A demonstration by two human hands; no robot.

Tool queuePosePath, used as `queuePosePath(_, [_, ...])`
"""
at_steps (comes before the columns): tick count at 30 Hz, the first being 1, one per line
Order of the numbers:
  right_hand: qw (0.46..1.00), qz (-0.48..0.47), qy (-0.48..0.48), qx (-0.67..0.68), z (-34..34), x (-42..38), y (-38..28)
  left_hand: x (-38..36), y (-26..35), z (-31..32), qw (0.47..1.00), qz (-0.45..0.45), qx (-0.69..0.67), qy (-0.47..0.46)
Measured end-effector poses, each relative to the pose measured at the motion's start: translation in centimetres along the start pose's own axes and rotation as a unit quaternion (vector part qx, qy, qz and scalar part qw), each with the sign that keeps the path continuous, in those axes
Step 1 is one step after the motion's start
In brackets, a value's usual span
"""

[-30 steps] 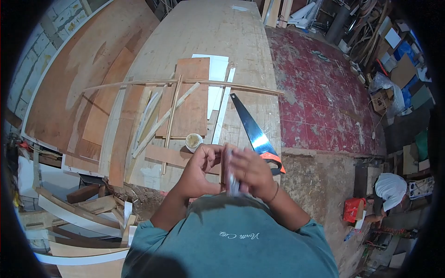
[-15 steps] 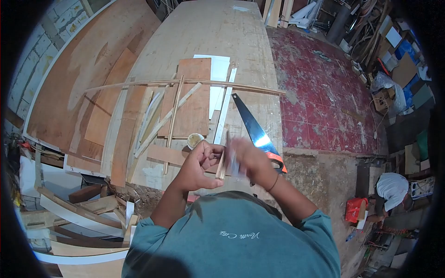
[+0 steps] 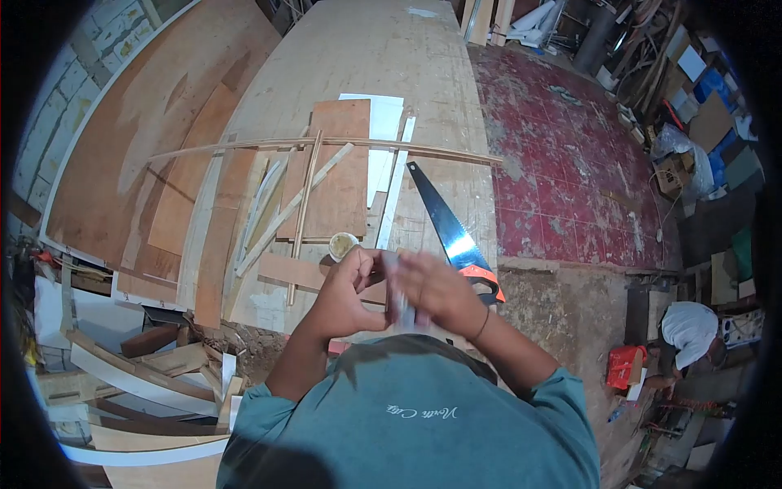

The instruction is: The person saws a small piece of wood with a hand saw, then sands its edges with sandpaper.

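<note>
My left hand (image 3: 346,297) is closed around a short, narrow wooden strip, held just in front of my body; the strip is mostly hidden now. Against it, my right hand (image 3: 438,289) presses a thin grey-pink sheet (image 3: 399,306), which looks like sandpaper but is smeared by motion. A small round tub (image 3: 343,244) stands just beyond my left hand. Past my right hand lies a handsaw (image 3: 444,218) with an orange and black handle.
Long thin wooden strips (image 3: 269,145) lie across the wooden worktable (image 3: 383,49), over a brown board (image 3: 342,171) and white sheets. Wood offcuts (image 3: 147,383) are piled at the lower left. A person in a white top (image 3: 691,332) is low down at the right.
My right hand has shifted slightly with the blurred sheet, which now covers the wooden strip that showed before. My left hand stays nearly in place.
</note>
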State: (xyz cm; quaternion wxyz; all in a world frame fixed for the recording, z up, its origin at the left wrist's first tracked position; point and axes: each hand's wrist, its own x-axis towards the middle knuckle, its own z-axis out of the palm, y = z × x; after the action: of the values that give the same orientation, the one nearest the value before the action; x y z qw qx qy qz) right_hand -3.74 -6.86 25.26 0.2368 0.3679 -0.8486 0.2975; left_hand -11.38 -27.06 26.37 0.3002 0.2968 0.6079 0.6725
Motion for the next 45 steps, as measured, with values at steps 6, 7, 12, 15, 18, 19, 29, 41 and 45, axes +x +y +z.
queuePosePath(6, [0.999,-0.002,-0.043,0.005,-1.6,0.9,-0.9,0.0,1.2,0.2,0.999,-0.019,0.034,0.01])
queuePosePath(7, [0.999,0.023,-0.024,-0.012,-0.5,-0.1,0.6,0.1,0.4,0.0,1.0,0.02,0.022,0.009])
queuePosePath(12, [0.997,0.028,0.068,-0.007,-0.9,0.6,-0.5,0.1,-0.1,0.2,1.0,0.016,-0.02,0.013])
queuePosePath(15, [0.996,0.083,0.029,-0.023,0.8,-0.6,0.9,-0.1,-0.1,0.0,0.997,0.06,-0.046,0.005])
queuePosePath(18, [0.973,0.203,0.066,-0.09,0.2,0.2,1.4,-0.1,0.2,0.1,0.994,0.05,-0.095,0.015])
queuePosePath(19, [0.982,0.152,0.102,-0.046,0.2,0.4,0.1,0.0,-0.2,0.1,0.992,0.063,-0.11,0.019])
queuePosePath(29, [0.997,0.016,0.074,-0.003,-0.1,1.3,-2.6,-0.1,-0.8,0.2,0.993,0.054,-0.101,0.023])
queuePosePath(41, [0.956,0.251,0.13,-0.08,1.2,1.4,-0.4,0.4,-1.5,0.0,0.973,0.11,-0.199,0.032])
queuePosePath(45, [0.991,0.051,0.116,-0.045,2.2,0.9,-1.9,0.3,-2.1,0.2,0.973,0.127,-0.189,0.038])
